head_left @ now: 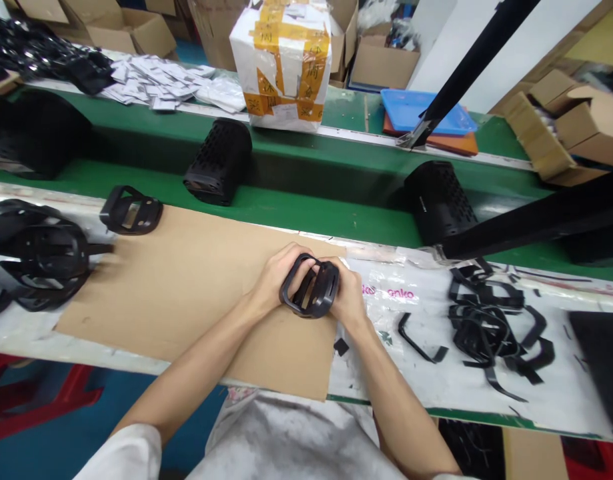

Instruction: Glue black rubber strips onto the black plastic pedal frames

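Both my hands hold one black plastic frame [322, 293] with a looped rim, above the right part of a flat cardboard sheet [186, 280]. My left hand [281, 270] grips its left side, with fingertips reaching inside the loop. Around the right side wraps my right hand [350, 290], its fingers partly hidden behind the part. A similar black frame [132, 212] rests at the sheet's upper left corner. Farther left lies a pile of such black frames [41, 257]. A small black square piece [341, 347] is below my right wrist.
Bent black strips [491, 327] are heaped at the right, with one loose strip [421, 340] nearer me. Black perforated housings [221, 160] stand on the green conveyor [306, 213]. Dark posts [476, 60] rise at the right. A taped white box [286, 67] and a blue tray [411, 110] are behind.
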A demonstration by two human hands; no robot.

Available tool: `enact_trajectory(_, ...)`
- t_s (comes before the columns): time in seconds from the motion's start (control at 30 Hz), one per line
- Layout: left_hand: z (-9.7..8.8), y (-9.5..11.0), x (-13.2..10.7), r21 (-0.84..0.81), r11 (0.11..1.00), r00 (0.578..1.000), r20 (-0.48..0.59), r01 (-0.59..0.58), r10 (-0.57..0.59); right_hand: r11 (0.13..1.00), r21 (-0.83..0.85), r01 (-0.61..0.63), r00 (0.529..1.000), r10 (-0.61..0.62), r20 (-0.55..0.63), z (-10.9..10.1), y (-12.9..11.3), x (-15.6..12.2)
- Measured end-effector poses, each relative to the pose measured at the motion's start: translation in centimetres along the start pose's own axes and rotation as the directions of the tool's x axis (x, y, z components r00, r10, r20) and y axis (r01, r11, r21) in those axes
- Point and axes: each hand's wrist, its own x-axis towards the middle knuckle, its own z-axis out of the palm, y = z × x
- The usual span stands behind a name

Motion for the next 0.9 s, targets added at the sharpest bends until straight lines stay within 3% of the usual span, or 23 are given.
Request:
enact_trajectory(0.07, -0.2, 0.0, 0.2, -0.034, 0.999, 1.000, 0.000, 0.002, -0.002, 0.995, 0.088, -0.047, 0.999, 0.045, 0.023, -0.1, -0.1, 0.3)
enact_trajectory(0.13, -0.5, -0.2, 0.3, -0.084, 0.996, 1.000, -0.005, -0.013, 0.012, 0.955, 0.242, -0.172, 0.984, 0.157, 0.080, 0.0, -0.2, 0.5)
enact_trajectory(0.23, -0.8, -0.5, 0.5, -0.101, 0.995, 0.999, -0.032, -0.011, 0.008, 0.775, 0.456, -0.439, 0.896, 0.339, 0.287, 0.0, -0.3, 0.7)
enact_trajectory(0.3, -0.8, -0.8, 0.5, -0.079, 0.997, 0.999, -0.046, 0.019, -0.022, 0.671, 0.495, -0.553, 0.829, 0.386, 0.404, -0.3, -0.5, 0.9)
enact_trajectory(0.37, -0.9, -1.3, 0.6, -0.076, 0.996, 0.997, -0.049, 0.050, -0.054, 0.663, 0.466, -0.586, 0.803, 0.396, 0.446, -0.8, -1.0, 1.0)
enact_trajectory(0.4, -1.0, -1.6, 0.6, -0.072, 0.995, 0.996, -0.047, 0.067, -0.070, 0.702, 0.430, -0.568, 0.813, 0.398, 0.424, -1.3, -1.4, 0.8)
enact_trajectory(0.47, -1.1, -2.4, 0.7, -0.020, 0.994, 0.992, -0.063, 0.111, -0.112, 0.841, 0.286, -0.460, 0.879, 0.387, 0.277, -2.6, -2.3, 0.1)
enact_trajectory(0.53, -1.2, -3.2, 0.9, 0.093, 0.983, 0.986, -0.076, 0.157, -0.150, 0.947, 0.027, -0.321, 0.946, 0.318, 0.067, -4.1, -2.9, -1.4)
enact_trajectory(0.57, -1.1, -3.5, 1.1, 0.156, 0.972, 0.983, -0.073, 0.177, -0.167, 0.953, -0.117, -0.278, 0.959, 0.282, 0.014, -4.8, -2.9, -2.5)
enact_trajectory(0.63, -0.9, -3.8, 1.3, 0.267, 0.946, 0.983, -0.042, 0.186, -0.181, 0.910, -0.345, -0.230, 0.971, 0.240, -0.015, -5.9, -2.5, -5.0)
enact_trajectory(0.73, -0.3, -3.4, 1.3, 0.402, 0.902, 0.985, -0.004, 0.157, -0.170, 0.810, -0.556, -0.186, 0.979, 0.203, -0.031, -6.4, -0.8, -8.5)
enact_trajectory(0.83, 0.3, -2.6, 1.0, 0.487, 0.864, 0.989, 0.008, 0.126, -0.149, 0.748, -0.635, -0.192, 0.980, 0.181, -0.083, -6.2, 1.1, -10.1)
enact_trajectory(0.9, 0.6, -2.2, 0.7, 0.498, 0.861, 0.990, 0.027, 0.106, -0.137, 0.759, -0.617, -0.209, 0.976, 0.200, -0.085, -6.2, 1.6, -10.0)
